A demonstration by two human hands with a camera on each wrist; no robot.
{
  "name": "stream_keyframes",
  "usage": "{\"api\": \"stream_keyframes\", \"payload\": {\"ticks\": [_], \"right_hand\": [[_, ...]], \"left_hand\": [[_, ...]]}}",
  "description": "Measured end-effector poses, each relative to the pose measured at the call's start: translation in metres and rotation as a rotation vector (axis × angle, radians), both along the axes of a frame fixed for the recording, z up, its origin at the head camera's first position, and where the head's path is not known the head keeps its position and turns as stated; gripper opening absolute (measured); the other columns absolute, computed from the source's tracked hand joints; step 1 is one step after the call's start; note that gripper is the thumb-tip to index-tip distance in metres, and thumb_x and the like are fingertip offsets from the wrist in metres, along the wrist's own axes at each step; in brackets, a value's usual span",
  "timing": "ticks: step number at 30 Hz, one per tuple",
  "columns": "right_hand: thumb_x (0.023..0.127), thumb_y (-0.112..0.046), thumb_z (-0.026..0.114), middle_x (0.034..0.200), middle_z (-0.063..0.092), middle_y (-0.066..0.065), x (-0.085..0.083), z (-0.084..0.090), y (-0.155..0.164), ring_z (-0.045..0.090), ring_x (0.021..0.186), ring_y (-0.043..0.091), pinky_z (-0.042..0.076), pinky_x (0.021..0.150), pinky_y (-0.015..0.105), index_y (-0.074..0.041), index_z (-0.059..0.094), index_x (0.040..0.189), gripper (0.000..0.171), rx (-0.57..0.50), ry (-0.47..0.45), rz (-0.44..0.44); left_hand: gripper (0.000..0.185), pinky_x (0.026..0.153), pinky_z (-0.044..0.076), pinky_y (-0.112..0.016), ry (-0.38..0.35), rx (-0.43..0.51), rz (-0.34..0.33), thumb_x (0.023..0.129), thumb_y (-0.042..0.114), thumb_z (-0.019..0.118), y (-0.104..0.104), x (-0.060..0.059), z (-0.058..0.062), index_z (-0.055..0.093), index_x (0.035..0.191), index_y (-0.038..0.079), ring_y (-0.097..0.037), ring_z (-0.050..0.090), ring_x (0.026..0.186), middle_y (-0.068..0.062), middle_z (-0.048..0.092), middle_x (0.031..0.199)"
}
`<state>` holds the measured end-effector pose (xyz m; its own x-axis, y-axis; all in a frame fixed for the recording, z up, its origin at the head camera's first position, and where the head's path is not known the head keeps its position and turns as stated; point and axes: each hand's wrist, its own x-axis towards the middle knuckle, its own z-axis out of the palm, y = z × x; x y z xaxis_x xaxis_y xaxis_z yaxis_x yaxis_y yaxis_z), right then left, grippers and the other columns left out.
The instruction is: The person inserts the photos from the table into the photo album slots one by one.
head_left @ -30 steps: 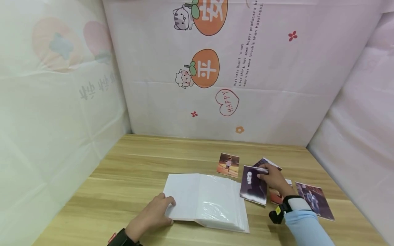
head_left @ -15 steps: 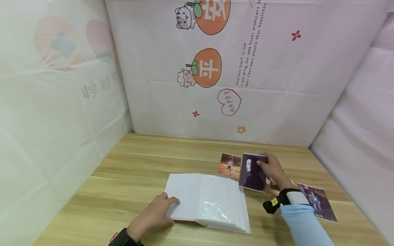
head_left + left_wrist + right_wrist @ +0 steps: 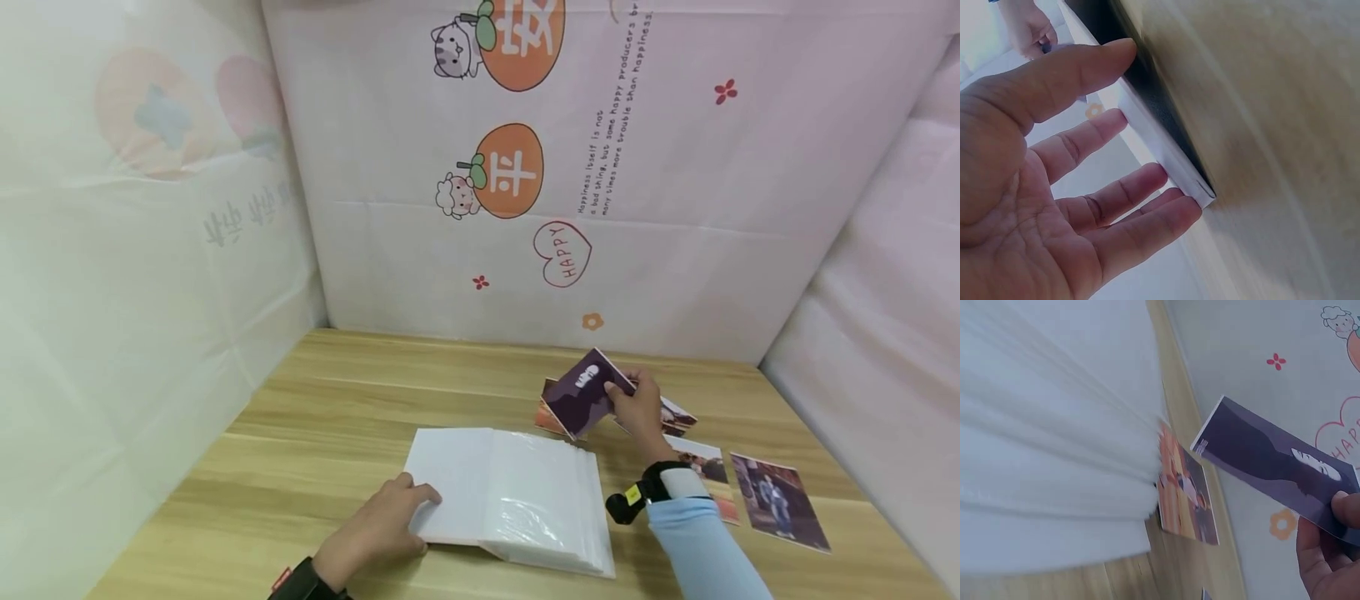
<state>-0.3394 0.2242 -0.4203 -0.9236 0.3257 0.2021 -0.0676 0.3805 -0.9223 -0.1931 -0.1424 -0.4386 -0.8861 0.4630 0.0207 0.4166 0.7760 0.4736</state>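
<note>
An open photo album [image 3: 525, 500] lies on the table, white page at left, clear plastic sleeves at right. My left hand [image 3: 381, 525] holds its left edge near the front corner, thumb on the page; in the left wrist view its fingertips touch the white cover edge [image 3: 1163, 144]. Between thumb and fingers, my right hand [image 3: 637, 408] pinches a dark photo [image 3: 581, 396] of a pale face, tilted and raised. In the right wrist view the photo [image 3: 1260, 459] points away from the hand [image 3: 1335, 550]. Behind it, a runner photo [image 3: 549, 421] is partly covered.
Right of the album lie more photos: one half hidden behind the right hand [image 3: 675, 417], one by the wrist [image 3: 712, 475], and a street photo [image 3: 780, 500]. White printed cloth [image 3: 390, 275] walls the table [image 3: 300, 450] at the back and both sides.
My right hand has lifted the dark photo and carried it leftward and back, turning it anticlockwise, over the runner photo. Photos formerly behind the hand now show more. My left hand stays put.
</note>
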Motion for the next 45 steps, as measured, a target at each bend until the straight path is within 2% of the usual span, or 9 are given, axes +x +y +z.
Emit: {"api": "stream_keyframes", "payload": {"ticks": [6, 12, 24, 28, 33, 38, 40, 45], "right_hand": [[0.088, 0.001, 0.058, 0.098, 0.05, 0.02, -0.004, -0.004, -0.015, 0.057, 0.06, 0.011, 0.052, 0.056, 0.026, 0.007, 0.044, 0.105, 0.023, -0.217, 0.012, -0.01], [0.088, 0.001, 0.058, 0.098, 0.048, 0.017, -0.006, -0.012, -0.021, 0.056, 0.061, 0.009, 0.051, 0.056, 0.024, 0.005, 0.043, 0.101, 0.02, -0.318, -0.002, -0.007], [0.09, -0.003, 0.058, 0.101, 0.05, 0.019, -0.004, -0.019, -0.022, 0.057, 0.07, 0.016, 0.052, 0.069, 0.041, 0.004, 0.044, 0.105, 0.022, -0.233, -0.085, 0.028], [0.09, -0.004, 0.057, 0.102, 0.049, 0.018, -0.005, -0.02, -0.022, 0.056, 0.072, 0.017, 0.051, 0.071, 0.041, 0.003, 0.044, 0.108, 0.023, -0.235, -0.097, 0.047], [0.089, -0.003, 0.059, 0.098, 0.053, 0.018, -0.009, -0.023, -0.02, 0.057, 0.07, 0.015, 0.052, 0.066, 0.038, 0.003, 0.046, 0.109, 0.025, -0.224, -0.088, 0.079], [0.088, -0.011, 0.063, 0.088, 0.063, 0.013, -0.012, -0.023, -0.018, 0.059, 0.068, 0.015, 0.051, 0.065, 0.039, 0.002, 0.055, 0.111, 0.027, -0.173, -0.105, 0.147], [0.089, -0.014, 0.062, 0.085, 0.065, 0.01, -0.012, -0.021, -0.018, 0.059, 0.068, 0.015, 0.049, 0.062, 0.036, 0.001, 0.057, 0.111, 0.027, -0.147, -0.124, 0.19], [0.092, -0.011, 0.057, 0.083, 0.064, 0.008, -0.013, -0.013, -0.016, 0.055, 0.069, 0.017, 0.041, 0.055, 0.031, 0.003, 0.055, 0.117, 0.028, -0.024, -0.158, 0.312]], "left_hand": [[0.051, 0.065, 0.041, -0.031, 0.004, -0.006, 0.004, 0.061, 0.013, 0.082, 0.002, -0.001, 0.0, 0.063, 0.109, 0.01, -0.017, 0.043, 0.077, -0.001, 0.046, 0.09], [0.051, 0.064, 0.041, -0.03, 0.008, 0.0, 0.008, 0.061, 0.013, 0.082, 0.003, 0.001, 0.002, 0.063, 0.109, 0.01, -0.017, 0.042, 0.077, -0.001, 0.045, 0.09], [0.05, 0.063, 0.041, -0.032, 0.039, -0.023, 0.028, 0.06, 0.015, 0.08, 0.007, 0.003, 0.004, 0.061, 0.106, 0.01, -0.019, 0.043, 0.078, -0.002, 0.043, 0.088], [0.05, 0.063, 0.041, -0.032, 0.034, -0.023, 0.033, 0.06, 0.015, 0.08, 0.007, 0.004, 0.004, 0.061, 0.106, 0.01, -0.02, 0.043, 0.078, -0.002, 0.043, 0.088], [0.05, 0.064, 0.041, -0.031, 0.036, -0.025, 0.034, 0.061, 0.016, 0.08, 0.006, 0.003, 0.003, 0.061, 0.106, 0.01, -0.019, 0.043, 0.078, -0.001, 0.043, 0.088], [0.05, 0.064, 0.041, -0.031, 0.035, -0.02, 0.029, 0.061, 0.016, 0.08, 0.005, 0.003, 0.002, 0.061, 0.107, 0.01, -0.019, 0.042, 0.078, -0.001, 0.043, 0.088], [0.05, 0.064, 0.041, -0.031, 0.035, -0.02, 0.028, 0.061, 0.016, 0.081, 0.005, 0.003, 0.002, 0.062, 0.107, 0.011, -0.019, 0.042, 0.078, -0.001, 0.043, 0.089], [0.051, 0.064, 0.04, -0.03, 0.042, -0.023, 0.03, 0.06, 0.017, 0.081, 0.004, 0.003, 0.0, 0.062, 0.107, 0.012, -0.018, 0.042, 0.077, -0.001, 0.043, 0.088]]}}
